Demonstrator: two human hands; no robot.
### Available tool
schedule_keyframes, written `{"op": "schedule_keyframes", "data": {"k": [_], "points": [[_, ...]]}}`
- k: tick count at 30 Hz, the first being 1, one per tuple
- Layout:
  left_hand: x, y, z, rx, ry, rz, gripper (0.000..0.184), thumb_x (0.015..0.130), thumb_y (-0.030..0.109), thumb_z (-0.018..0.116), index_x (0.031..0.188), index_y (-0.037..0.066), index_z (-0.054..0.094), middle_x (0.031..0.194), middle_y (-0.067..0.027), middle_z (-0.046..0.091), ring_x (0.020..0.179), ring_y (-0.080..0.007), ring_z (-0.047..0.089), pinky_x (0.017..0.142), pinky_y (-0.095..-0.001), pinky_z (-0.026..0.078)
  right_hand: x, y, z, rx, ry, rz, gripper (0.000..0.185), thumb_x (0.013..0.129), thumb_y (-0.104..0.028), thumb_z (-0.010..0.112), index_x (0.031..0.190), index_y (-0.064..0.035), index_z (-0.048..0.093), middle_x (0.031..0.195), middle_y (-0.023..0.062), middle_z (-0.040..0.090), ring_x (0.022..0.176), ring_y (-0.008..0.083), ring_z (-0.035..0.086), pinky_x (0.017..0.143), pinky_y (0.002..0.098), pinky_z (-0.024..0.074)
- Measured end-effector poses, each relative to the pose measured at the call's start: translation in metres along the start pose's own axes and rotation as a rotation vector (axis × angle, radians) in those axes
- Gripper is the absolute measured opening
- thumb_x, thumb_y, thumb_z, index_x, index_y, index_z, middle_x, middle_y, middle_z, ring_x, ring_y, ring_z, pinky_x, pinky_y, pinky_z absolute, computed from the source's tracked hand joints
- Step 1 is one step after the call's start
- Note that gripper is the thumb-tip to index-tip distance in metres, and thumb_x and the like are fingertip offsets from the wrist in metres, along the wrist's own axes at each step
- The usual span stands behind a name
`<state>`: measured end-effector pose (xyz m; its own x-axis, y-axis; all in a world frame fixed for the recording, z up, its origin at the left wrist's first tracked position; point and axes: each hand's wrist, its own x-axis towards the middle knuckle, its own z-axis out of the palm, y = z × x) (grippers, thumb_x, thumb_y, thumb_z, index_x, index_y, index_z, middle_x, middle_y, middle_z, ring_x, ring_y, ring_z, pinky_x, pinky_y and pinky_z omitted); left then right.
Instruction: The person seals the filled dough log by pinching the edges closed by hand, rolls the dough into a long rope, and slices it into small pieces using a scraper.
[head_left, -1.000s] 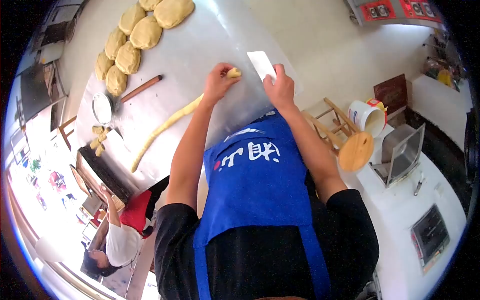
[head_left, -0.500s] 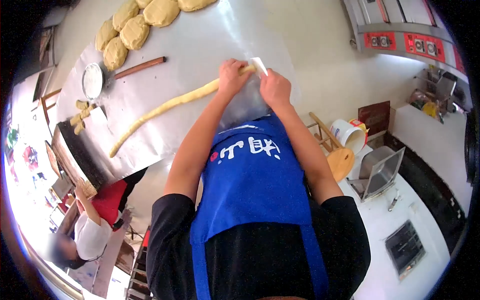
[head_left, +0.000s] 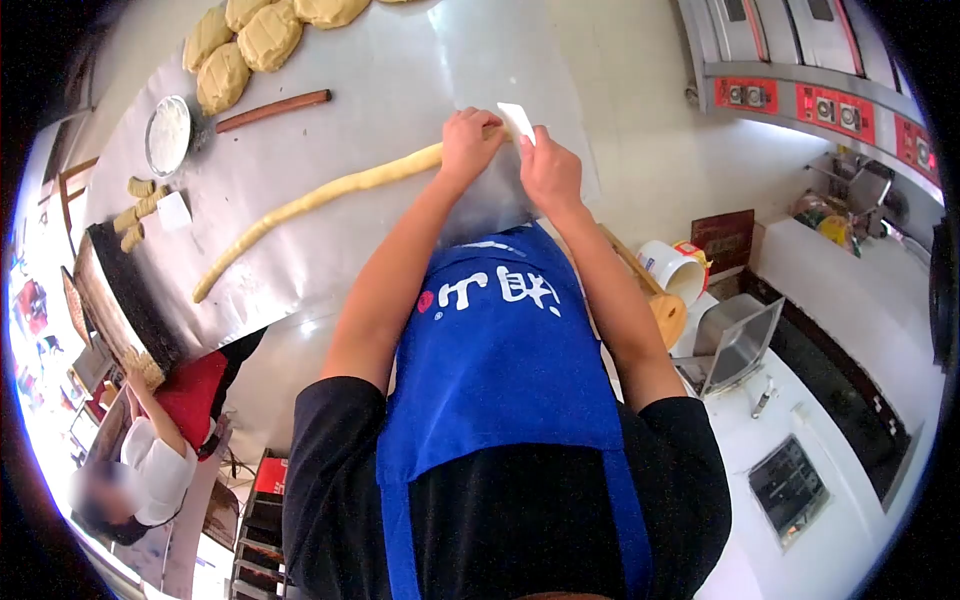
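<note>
1. Noted on the metal-topped bench [head_left: 400, 80]: long dough rope [head_left: 320, 195], gently curved, from lower left up to both hands
2. Seen at its right end: left hand [head_left: 473, 148], fingers curled closely over the dough and closed on it
3. Seen just beside: right hand [head_left: 550, 175], fingers and thumb pinched firmly on a white scraper [head_left: 516, 121], tilted at the rope's end; cannot tell whether touching
4. Recorded at far left of bench: dough lumps [head_left: 270, 38] in a cluster; wooden rolling pin [head_left: 273, 111] between these and the rope
5. Also logged: bowl of white powder [head_left: 169, 136], near short yellowish pieces [head_left: 140, 208]
</note>
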<state>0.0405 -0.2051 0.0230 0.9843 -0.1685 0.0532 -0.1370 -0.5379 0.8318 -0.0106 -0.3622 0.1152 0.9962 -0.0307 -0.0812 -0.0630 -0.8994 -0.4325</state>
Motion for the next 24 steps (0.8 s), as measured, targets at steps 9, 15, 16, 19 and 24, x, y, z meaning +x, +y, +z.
{"op": "schedule_keyframes", "data": {"k": [9, 15, 16, 19, 24], "points": [[0.000, 0.002, 0.004, 0.044, 0.036, 0.024, 0.014, 0.080, 0.021, 0.080, 0.090, 0.011, 0.079, 0.094, -0.0124, 0.074, 0.095, -0.0365, 0.066, 0.089, -0.0485, 0.052, 0.028, -0.013, 0.005, -0.190, -0.143, -0.078, 0.013, 0.096, -0.014, 0.061, 0.096, -0.0009, 0.065, 0.074, 0.0199, 0.073, 0.070, 0.0422, 0.073, 0.065, 0.0523, 0.0577], [0.002, 0.003, -0.002, 0.085, -0.009, -0.008, 0.021, 0.083, 0.022, 0.080, 0.101, 0.011, 0.079, 0.099, -0.0109, 0.073, 0.103, -0.0356, 0.066, 0.093, -0.0475, 0.051, 0.024, 0.004, 0.043, -0.118, -0.027, -0.051, 0.015, 0.097, -0.016, 0.061, 0.095, -0.0008, 0.065, 0.082, 0.0225, 0.074, 0.074, 0.0424, 0.074, 0.066, 0.0529, 0.0581], [-0.002, 0.001, 0.000, 0.066, -0.026, -0.007, 0.021, 0.084, 0.022, 0.080, 0.101, 0.011, 0.078, 0.100, -0.0105, 0.073, 0.104, -0.0352, 0.065, 0.094, -0.0473, 0.051, 0.021, 0.005, 0.037, -0.104, -0.055, -0.019, 0.017, 0.098, -0.018, 0.061, 0.096, -0.0009, 0.065, 0.083, 0.0223, 0.074, 0.074, 0.0426, 0.074, 0.066, 0.0532, 0.0578], [-0.006, 0.002, 0.000, 0.095, 0.021, -0.033, 0.018, 0.082, 0.022, 0.079, 0.096, 0.011, 0.077, 0.099, -0.0091, 0.072, 0.102, -0.0339, 0.064, 0.092, -0.0470, 0.049, 0.015, 0.010, 0.021, -0.047, -0.025, 0.007, 0.021, 0.101, -0.021, 0.060, 0.096, -0.0012, 0.065, 0.082, 0.0212, 0.073, 0.073, 0.0426, 0.073, 0.065, 0.0536, 0.0572], [-0.012, 0.007, -0.006, 0.123, 0.036, -0.015, 0.018, 0.082, 0.022, 0.079, 0.097, 0.012, 0.076, 0.101, -0.0081, 0.072, 0.104, -0.0328, 0.063, 0.092, -0.0467, 0.047, 0.012, -0.005, -0.001, -0.003, -0.034, -0.055, 0.022, 0.102, -0.022, 0.059, 0.096, -0.0011, 0.065, 0.077, 0.0196, 0.073, 0.071, 0.0413, 0.073, 0.065, 0.0528, 0.0574]]}}
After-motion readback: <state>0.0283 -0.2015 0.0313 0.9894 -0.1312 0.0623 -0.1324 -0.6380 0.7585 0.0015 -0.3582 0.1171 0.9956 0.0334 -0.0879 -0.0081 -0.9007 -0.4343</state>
